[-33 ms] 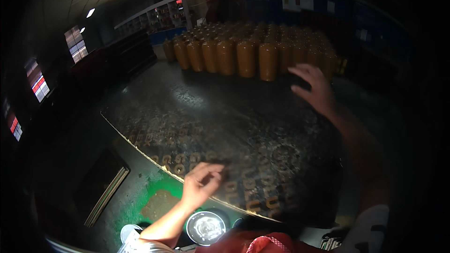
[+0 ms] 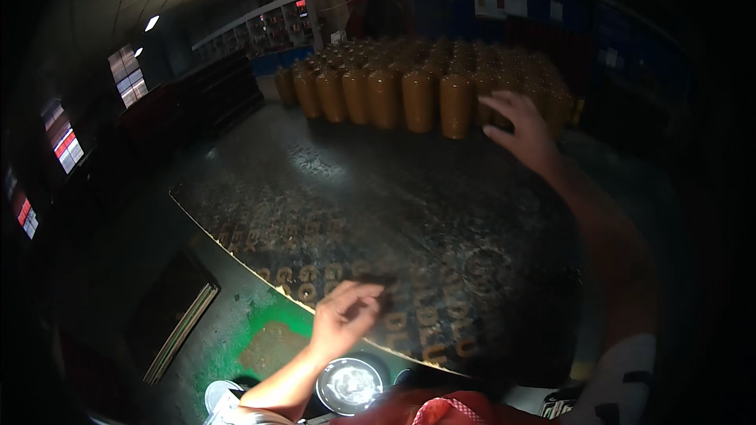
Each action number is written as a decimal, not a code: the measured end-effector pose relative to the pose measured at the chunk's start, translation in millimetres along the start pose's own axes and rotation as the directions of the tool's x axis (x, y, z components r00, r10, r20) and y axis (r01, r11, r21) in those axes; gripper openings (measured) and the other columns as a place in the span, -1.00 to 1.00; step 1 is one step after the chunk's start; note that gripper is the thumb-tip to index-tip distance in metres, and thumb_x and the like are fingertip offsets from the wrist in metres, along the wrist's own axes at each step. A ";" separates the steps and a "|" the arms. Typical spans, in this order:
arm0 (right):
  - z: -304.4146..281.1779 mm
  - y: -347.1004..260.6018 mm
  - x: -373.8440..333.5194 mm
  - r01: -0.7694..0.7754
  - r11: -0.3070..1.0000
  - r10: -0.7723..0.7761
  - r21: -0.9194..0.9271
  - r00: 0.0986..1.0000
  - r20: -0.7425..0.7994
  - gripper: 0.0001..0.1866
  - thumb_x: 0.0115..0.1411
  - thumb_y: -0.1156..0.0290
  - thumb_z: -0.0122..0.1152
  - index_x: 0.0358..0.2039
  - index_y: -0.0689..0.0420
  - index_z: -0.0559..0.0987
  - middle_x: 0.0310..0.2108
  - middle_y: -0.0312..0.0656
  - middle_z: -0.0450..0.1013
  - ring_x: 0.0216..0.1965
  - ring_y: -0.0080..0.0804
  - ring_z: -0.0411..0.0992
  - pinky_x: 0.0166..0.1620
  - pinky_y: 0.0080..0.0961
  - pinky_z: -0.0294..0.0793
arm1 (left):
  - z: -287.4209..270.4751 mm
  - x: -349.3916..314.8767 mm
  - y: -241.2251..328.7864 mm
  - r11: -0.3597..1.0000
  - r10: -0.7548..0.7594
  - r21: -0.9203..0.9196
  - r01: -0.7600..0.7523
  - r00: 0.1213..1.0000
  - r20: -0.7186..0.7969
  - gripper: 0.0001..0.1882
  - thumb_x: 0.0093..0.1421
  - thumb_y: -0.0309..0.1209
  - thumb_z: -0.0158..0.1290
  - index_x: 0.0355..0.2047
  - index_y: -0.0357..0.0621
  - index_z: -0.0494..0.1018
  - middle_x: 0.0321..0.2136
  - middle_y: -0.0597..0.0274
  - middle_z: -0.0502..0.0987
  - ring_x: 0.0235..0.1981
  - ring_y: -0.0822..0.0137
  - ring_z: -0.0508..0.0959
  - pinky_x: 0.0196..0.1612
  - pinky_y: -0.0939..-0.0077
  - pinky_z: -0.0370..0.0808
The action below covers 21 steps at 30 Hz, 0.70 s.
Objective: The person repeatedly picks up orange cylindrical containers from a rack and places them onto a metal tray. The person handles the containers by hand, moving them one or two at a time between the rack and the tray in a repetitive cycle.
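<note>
My left hand (image 2: 343, 316) hovers over the near edge of a dark, worn board table (image 2: 378, 181), its fingers loosely bent and the thumb apart. Nothing shows in it. Farther off, my right hand (image 2: 520, 130) reaches toward a packed block of tall, glossy brown cylinders with narrow tops, like filled bottles (image 2: 456, 106). Its thumb and fingers are spread, and the fingertips overlap the front row in the picture. Whether they touch a bottle I cannot tell. No object shows in that hand either.
A round metal-looking dish (image 2: 349, 386) sits below the table's near edge, brightly lit. On the green-stained floor at left lies a stack of boards (image 2: 177, 323). Shelves (image 2: 276, 27) stand at the back left. The table's near edge (image 2: 260, 275) is pale and chipped.
My right hand has moved slightly up and closer to the front bottles. My left hand stays over the near edge, shifted a little right. The view has shifted slightly.
</note>
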State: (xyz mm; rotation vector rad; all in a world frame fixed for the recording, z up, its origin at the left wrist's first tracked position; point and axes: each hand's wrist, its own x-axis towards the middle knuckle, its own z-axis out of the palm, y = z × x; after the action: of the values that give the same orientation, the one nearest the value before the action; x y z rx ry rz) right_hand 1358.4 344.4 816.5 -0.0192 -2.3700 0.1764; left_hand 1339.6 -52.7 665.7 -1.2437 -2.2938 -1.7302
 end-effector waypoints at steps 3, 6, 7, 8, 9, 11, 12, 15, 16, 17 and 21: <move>54.6 28.3 101.1 -0.134 0.969 0.139 -0.208 0.990 0.010 -0.39 0.29 0.08 0.19 0.30 -0.02 0.37 0.33 -0.06 0.22 0.38 -0.04 0.08 0.36 -0.07 0.18 | -13.1 0.4 1.8 0.977 -0.083 -0.181 0.109 0.985 0.149 -0.61 0.13 -0.59 0.19 0.00 -0.17 0.56 -0.10 0.14 0.53 -0.16 0.41 0.58 -0.18 0.56 0.55; 107.2 48.2 163.9 -0.258 0.942 0.278 -0.215 0.958 0.068 -0.39 0.31 0.02 0.12 0.30 0.00 0.38 0.32 -0.07 0.25 0.37 -0.04 0.10 0.37 -0.12 0.17 | -53.1 25.2 -12.9 0.913 -0.170 -0.329 0.240 0.958 0.229 -0.65 0.11 -0.63 0.23 -0.05 -0.23 0.57 -0.11 0.15 0.52 -0.12 0.37 0.57 -0.09 0.56 0.52; 119.3 57.6 172.7 -0.308 0.924 0.334 -0.227 0.938 0.089 -0.39 0.32 0.01 0.10 0.30 0.01 0.38 0.32 -0.07 0.25 0.37 -0.05 0.11 0.37 -0.14 0.17 | -71.7 52.7 -26.7 0.991 0.082 -0.120 -0.062 0.982 0.171 -0.63 0.10 -0.55 0.27 -0.04 -0.21 0.55 -0.06 0.13 0.51 -0.01 0.28 0.53 -0.01 0.44 0.51; 127.7 64.0 175.1 -0.393 0.902 0.417 -0.177 0.899 0.131 -0.43 0.33 0.04 0.07 0.27 0.05 0.42 0.31 -0.06 0.26 0.34 -0.04 0.16 0.36 -0.16 0.18 | -87.8 87.3 -31.5 0.977 0.215 -0.011 -0.215 0.968 0.133 -0.61 0.10 -0.47 0.25 -0.04 -0.22 0.53 -0.01 0.14 0.50 0.05 0.25 0.48 0.05 0.36 0.49; 130.2 79.3 169.4 -0.363 0.910 0.387 -0.201 0.917 0.099 -0.45 0.33 0.06 0.07 0.25 0.06 0.44 0.28 -0.05 0.29 0.32 -0.04 0.18 0.35 -0.16 0.20 | -96.0 122.4 -33.5 0.990 0.140 0.007 -0.141 0.987 0.085 -0.56 0.10 -0.44 0.22 0.02 -0.21 0.51 0.03 0.14 0.48 0.05 0.24 0.48 0.05 0.36 0.49; 138.1 99.7 158.5 -0.275 0.935 0.290 -0.225 0.956 0.036 -0.49 0.33 0.10 0.07 0.21 0.08 0.47 0.22 -0.03 0.34 0.28 -0.05 0.23 0.31 -0.15 0.24 | -112.1 194.8 -53.0 0.994 0.108 0.020 -0.107 0.993 -0.051 -0.43 0.10 -0.51 0.16 0.17 -0.14 0.42 0.05 0.10 0.47 0.06 0.26 0.48 0.06 0.34 0.51; 143.4 101.5 159.2 -0.149 0.973 0.131 -0.174 0.985 -0.111 -0.63 0.26 0.25 0.17 0.01 0.17 0.58 0.01 -0.04 0.44 0.04 -0.05 0.40 0.18 -0.21 0.35 | -125.2 232.1 -62.8 0.995 0.099 0.019 -0.097 0.990 -0.100 -0.40 0.12 -0.48 0.15 0.23 -0.08 0.39 0.13 0.11 0.45 0.05 0.24 0.48 0.08 0.35 0.50; 141.0 78.4 160.9 -0.129 0.992 0.126 -0.015 0.985 -0.117 -0.76 0.21 0.53 0.15 -0.10 0.18 0.58 -0.15 -0.11 0.40 -0.13 -0.24 0.41 0.01 -0.38 0.42 | -148.0 353.0 -99.7 0.787 0.360 0.578 -0.216 0.921 -0.147 -0.37 0.11 -0.39 0.16 0.24 0.00 0.38 0.27 0.07 0.34 0.17 0.04 0.43 0.22 0.27 0.40; 143.4 75.5 156.8 -0.085 0.993 0.100 0.087 0.976 -0.193 -0.76 0.19 0.60 0.12 -0.12 0.17 0.58 -0.16 -0.13 0.38 -0.16 -0.30 0.40 -0.03 -0.45 0.41 | -147.2 389.9 -108.5 0.724 0.393 0.661 -0.199 0.906 -0.158 -0.36 0.10 -0.36 0.16 0.25 0.03 0.38 0.31 0.06 0.30 0.22 -0.03 0.39 0.26 0.24 0.35; 145.4 73.9 151.1 -0.036 0.983 0.084 0.177 0.959 -0.270 -0.74 0.17 0.67 0.09 -0.14 0.17 0.58 -0.17 -0.15 0.36 -0.18 -0.37 0.38 -0.06 -0.52 0.40 | -144.4 426.2 -121.8 0.705 0.406 0.683 -0.190 0.898 -0.169 -0.37 0.10 -0.36 0.15 0.23 0.03 0.39 0.30 0.04 0.31 0.24 -0.08 0.36 0.28 0.20 0.33; 146.0 65.5 129.2 0.146 0.961 -0.016 0.233 0.876 -0.481 -0.62 0.12 0.77 0.00 -0.14 0.09 0.60 -0.12 -0.18 0.35 -0.20 -0.38 0.39 -0.18 -0.56 0.43 | -116.4 529.7 -161.9 0.729 0.297 0.684 -0.037 0.917 -0.266 -0.36 0.10 -0.40 0.09 0.26 0.06 0.36 0.32 0.03 0.27 0.29 -0.08 0.28 0.31 0.18 0.29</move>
State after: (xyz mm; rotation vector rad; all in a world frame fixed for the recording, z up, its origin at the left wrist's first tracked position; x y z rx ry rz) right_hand 1161.7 399.9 793.0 0.1499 -1.8339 0.3977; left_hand 831.8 145.8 817.3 -0.8547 -2.1648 -0.8215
